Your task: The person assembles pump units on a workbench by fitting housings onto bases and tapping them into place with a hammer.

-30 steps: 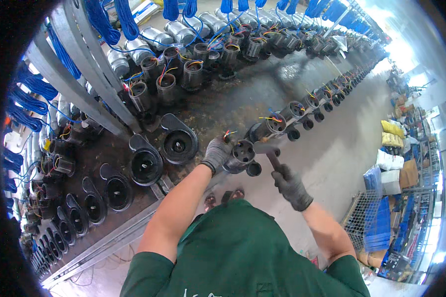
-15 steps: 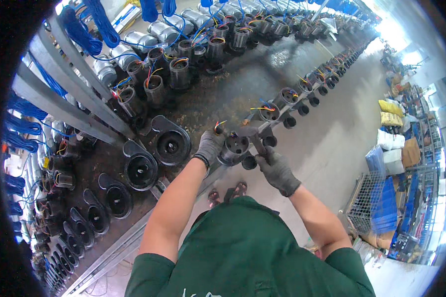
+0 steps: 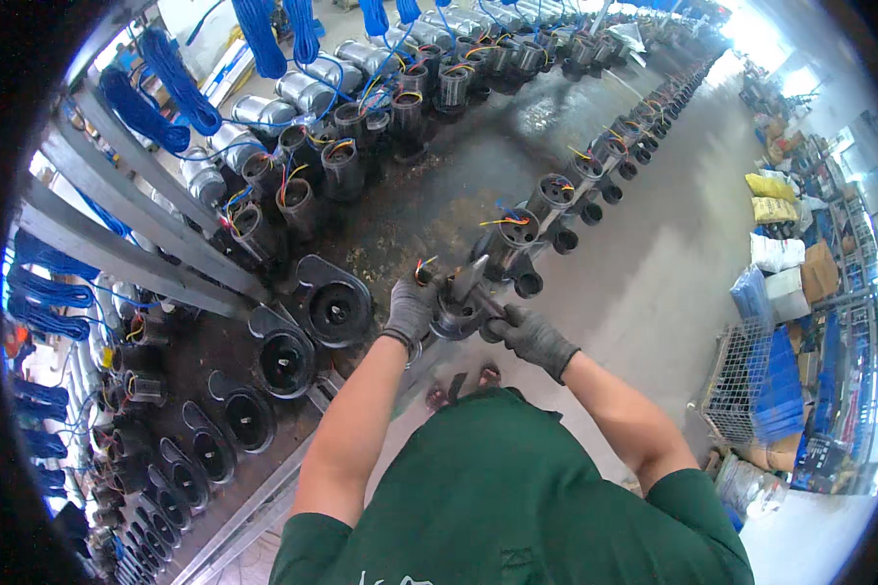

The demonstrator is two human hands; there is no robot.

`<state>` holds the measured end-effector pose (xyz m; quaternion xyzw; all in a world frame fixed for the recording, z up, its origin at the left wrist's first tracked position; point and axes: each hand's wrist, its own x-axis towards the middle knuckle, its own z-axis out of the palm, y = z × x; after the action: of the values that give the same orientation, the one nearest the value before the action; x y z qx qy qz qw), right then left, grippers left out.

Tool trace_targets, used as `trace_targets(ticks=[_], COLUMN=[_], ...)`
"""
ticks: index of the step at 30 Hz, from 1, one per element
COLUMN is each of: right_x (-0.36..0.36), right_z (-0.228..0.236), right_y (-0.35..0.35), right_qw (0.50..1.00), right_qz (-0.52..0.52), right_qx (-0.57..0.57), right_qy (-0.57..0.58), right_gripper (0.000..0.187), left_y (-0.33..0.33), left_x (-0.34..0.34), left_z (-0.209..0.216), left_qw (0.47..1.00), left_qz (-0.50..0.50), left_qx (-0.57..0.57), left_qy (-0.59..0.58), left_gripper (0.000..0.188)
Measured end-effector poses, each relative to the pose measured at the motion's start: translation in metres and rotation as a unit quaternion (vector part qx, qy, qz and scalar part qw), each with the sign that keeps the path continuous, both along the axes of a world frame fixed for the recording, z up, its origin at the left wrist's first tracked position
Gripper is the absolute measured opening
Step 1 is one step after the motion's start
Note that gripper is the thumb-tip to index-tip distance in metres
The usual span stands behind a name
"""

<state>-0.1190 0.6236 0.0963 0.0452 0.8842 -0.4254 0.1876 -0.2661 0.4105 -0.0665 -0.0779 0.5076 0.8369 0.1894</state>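
My right hand (image 3: 537, 339), in a grey glove, is closed round the handle of a hammer (image 3: 472, 277). The hammer's metal head is over the top of a dark round motor casing (image 3: 456, 320) at the table's edge. My left hand (image 3: 410, 310), gloved too, is closed at the left side of this casing. Red and yellow wires (image 3: 423, 265) stick up from its fingers; the rest of them is hidden. Just left of it lies a black round cover (image 3: 336, 307) with a pin in its middle.
More casings (image 3: 517, 226) with coloured wires line the table's right edge. Similar covers (image 3: 248, 419) run down the left. Silver motors (image 3: 305, 93) with blue cable coils (image 3: 259, 37) stand at the back. Grey metal bars (image 3: 146, 249) rise at left. A wire cage (image 3: 732, 380) stands at right.
The hammer has swung from the casing's upper right edge to over its top, its head now tilted upward. My left hand stays beside the casing. The whole view has shifted slightly.
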Motion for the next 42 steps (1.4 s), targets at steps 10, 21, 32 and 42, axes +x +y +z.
trace_targets(ticks=[10,21,32,42], right_x=[0.103,0.246,0.236,0.123], right_z=[-0.108,-0.256,-0.237,-0.234], right_y=[0.118,0.301,0.421,0.421], right_qw=[0.940,0.880,0.869,0.888], right_qz=[-0.281,-0.319,0.004,-0.208], right_qx=[-0.194,0.028,0.252,0.065], right_qy=[-0.006,-0.351,-0.426,-0.405], right_gripper=[0.026,0.021,0.035,0.019], left_y=[0.011,0.064,0.068,0.073], left_x=[0.037,0.088,0.074,0.201], left_z=[0.085,0.130,0.116,-0.013], left_qw=[0.991,0.878,0.582,0.913], left_qz=[0.085,0.040,-0.126,0.054], left_qx=[-0.012,-0.428,-0.711,-0.396], left_qy=[-0.102,0.212,0.373,0.083], left_gripper=[0.028,0.070,0.088,0.044])
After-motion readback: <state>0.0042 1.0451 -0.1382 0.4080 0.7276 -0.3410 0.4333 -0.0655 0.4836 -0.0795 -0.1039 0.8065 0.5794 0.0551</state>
